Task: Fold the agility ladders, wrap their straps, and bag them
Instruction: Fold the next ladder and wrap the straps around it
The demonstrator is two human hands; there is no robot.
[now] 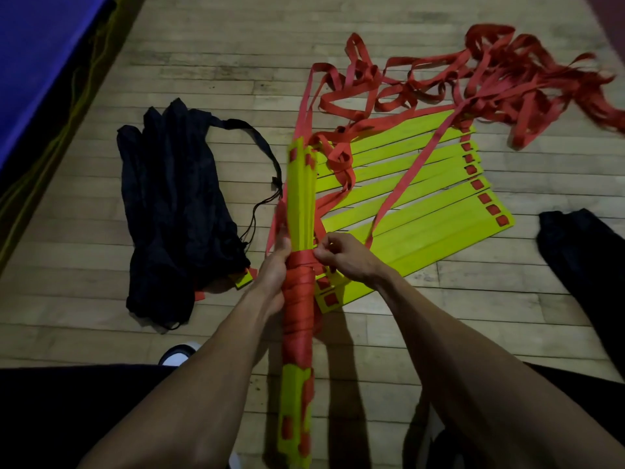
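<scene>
A stacked bundle of yellow ladder rungs (299,204) stands lengthwise in front of me, its middle wound with red strap (299,299). My left hand (275,269) grips the bundle at the wound part. My right hand (341,255) pinches the red strap at the top turn of the winding. Behind it, a second ladder's yellow rungs (422,198) lie fanned flat on the wooden floor. Its loose red straps (473,79) are tangled in a heap at the far right. A black drawstring bag (169,204) lies on the left, with a yellow rung end poking out of its mouth.
Worn wooden floorboards (220,62) run across the view. A blue mat edge (40,62) borders the far left. A dark cloth item (585,252) lies at the right. My dark-clothed legs and a white shoe (177,355) are at the bottom.
</scene>
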